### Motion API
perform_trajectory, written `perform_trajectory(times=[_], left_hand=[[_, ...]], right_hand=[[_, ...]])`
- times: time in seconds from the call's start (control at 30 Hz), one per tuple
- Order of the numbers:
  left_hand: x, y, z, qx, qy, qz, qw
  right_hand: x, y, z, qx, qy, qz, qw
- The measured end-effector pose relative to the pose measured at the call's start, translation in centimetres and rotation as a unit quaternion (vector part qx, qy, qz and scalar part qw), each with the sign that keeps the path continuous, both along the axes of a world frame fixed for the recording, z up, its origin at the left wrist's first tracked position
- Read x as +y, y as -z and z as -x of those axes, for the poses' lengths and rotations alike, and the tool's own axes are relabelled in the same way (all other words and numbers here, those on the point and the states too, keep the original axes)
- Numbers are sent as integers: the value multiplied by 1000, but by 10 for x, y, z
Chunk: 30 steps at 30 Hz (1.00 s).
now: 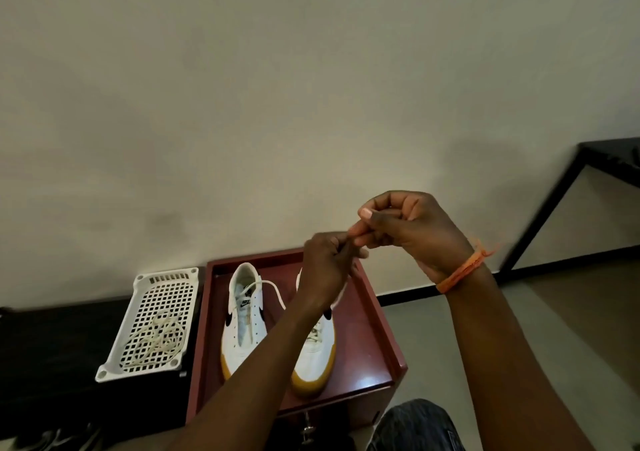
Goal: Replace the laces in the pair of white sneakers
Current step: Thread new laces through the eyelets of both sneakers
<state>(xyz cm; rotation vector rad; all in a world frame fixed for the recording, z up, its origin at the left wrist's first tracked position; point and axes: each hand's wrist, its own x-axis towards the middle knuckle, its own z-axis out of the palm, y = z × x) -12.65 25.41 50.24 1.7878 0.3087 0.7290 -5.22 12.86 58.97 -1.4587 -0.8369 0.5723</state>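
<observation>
White shoes (244, 315) sat side by side on our red table (372, 339), toes toward us, so the holes were easy to reach. We pinched a lace (273, 289) with both the left hand (327, 270) and the right hand (405, 228), held high, probably to pull it straight. Old laces (156, 341) lay apart in the white tray (138, 319), likely to stay out of our way.

Open air is seen above the red-brown tray table (377, 315), bounded behind by a plain wall (277, 86). The tray's raised rim encloses two white sneakers (244, 326) side by side, with bare surface left to their right. Both hands (408, 232) are raised together over the far right sneaker, forearms crossing the tray's front. A white perforated basket (152, 322) sits just beside the tray's left edge. A dark table frame (554, 201) stands well apart, right.
</observation>
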Motion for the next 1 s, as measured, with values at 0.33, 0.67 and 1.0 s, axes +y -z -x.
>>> perform_trajectory(times=[0.33, 0.67, 1.0], left_hand=[[28, 119, 12, 184, 63, 57, 979], [87, 232, -3, 167, -257, 41, 951], [110, 258, -19, 178, -223, 29, 958]], right_hand=[[50, 155, -28, 129, 33, 28, 991], [128, 309, -46, -189, 146, 154, 959], [144, 336, -43, -432, 198, 237, 847]])
